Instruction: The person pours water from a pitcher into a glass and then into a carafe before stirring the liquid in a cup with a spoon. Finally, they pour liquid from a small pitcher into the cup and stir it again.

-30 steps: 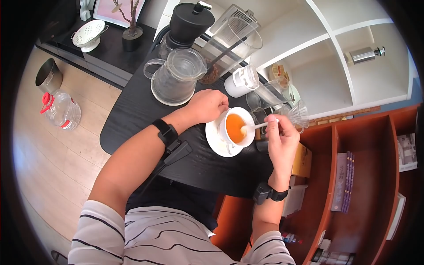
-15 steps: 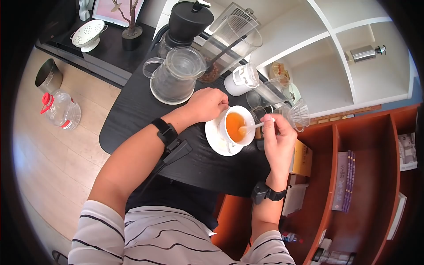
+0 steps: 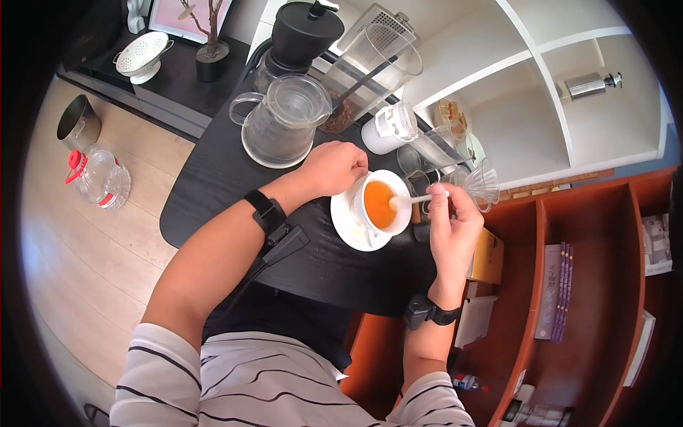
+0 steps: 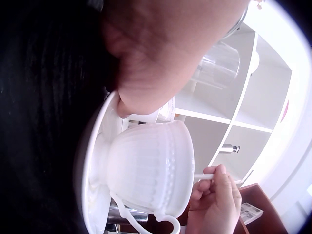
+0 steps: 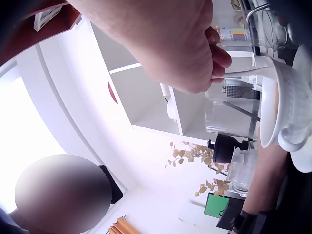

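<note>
A white cup of amber liquid stands on a white saucer on the dark table. My right hand pinches the handle of a white spoon between thumb and fingers, and the spoon's bowl dips into the liquid at the side nearer that hand. On the other side, my left hand grips the saucer's far left rim with curled fingers; a fingertip shows just inside the rim in the left wrist view. The fluted cup wall and its handle show there too.
Behind the left hand stands a glass pot, with a black coffee grinder beyond. A tall clear container, a white jar and a ribbed glass dripper line the back. Brown shelves flank the right arm.
My right hand shifted slightly left, then back right, and the spoon's bowl moved within the liquid toward the right-hand rim. The left hand, cup and saucer stay nearly still.
</note>
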{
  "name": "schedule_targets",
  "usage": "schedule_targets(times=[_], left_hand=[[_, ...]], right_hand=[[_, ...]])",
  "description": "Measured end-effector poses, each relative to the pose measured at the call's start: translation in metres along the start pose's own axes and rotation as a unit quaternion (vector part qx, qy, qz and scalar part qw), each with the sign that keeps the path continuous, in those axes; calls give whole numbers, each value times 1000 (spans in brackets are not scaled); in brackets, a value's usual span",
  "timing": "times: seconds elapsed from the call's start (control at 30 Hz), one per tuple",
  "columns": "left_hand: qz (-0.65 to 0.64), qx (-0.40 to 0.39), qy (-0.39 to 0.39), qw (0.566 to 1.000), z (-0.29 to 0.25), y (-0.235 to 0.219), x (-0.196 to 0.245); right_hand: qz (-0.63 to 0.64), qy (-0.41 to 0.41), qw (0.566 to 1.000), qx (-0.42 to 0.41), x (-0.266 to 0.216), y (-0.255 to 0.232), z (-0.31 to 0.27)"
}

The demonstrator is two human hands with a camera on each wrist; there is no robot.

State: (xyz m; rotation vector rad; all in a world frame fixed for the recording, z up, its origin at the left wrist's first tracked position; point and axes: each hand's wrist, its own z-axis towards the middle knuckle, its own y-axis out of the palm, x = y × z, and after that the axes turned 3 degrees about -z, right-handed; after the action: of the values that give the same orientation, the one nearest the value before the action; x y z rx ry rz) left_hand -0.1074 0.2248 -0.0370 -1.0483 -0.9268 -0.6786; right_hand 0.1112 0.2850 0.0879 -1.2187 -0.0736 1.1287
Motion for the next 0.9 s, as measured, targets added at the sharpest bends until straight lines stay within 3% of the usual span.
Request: schedule_targets(times=[0.07,0.17,0.2,0.27,0.43,0.53,0.6,0.7,0.83,0.9], left_hand=[[3,-3,0,1000,1,1,0],[-1,-3,2,1000,2,2,-1],[-1,-5,1,1000,2,1,-1],[-1,-7,-1,1000,2,1,-1],[-4,-7,0,1000,0,0,-1],[-4,-8,-9,1000,0,-1,2],[-1,-4,-6,1000,0,-1,2],[0,-7,-3,1000,1,0,1],[-6,-11,-4,1000,1,-1,2],[-4,-6,-3,1000,0,0,1]], right_hand=[[27,9,1000,-13,5,2,-4],[171,5,981,-93,-6,10,-11],[172,7,981,-92,-11,12,-10],[132,-66,987,-55,-16,16,-6],[70,-56,995,40,-12,10,4],[11,-13,999,29,6,-2,3],[35,2,999,21,8,-2,-3],[185,29,979,-85,-1,2,-12],[179,-38,981,-66,-12,16,-8],[131,-62,989,-2,-10,19,-3]])
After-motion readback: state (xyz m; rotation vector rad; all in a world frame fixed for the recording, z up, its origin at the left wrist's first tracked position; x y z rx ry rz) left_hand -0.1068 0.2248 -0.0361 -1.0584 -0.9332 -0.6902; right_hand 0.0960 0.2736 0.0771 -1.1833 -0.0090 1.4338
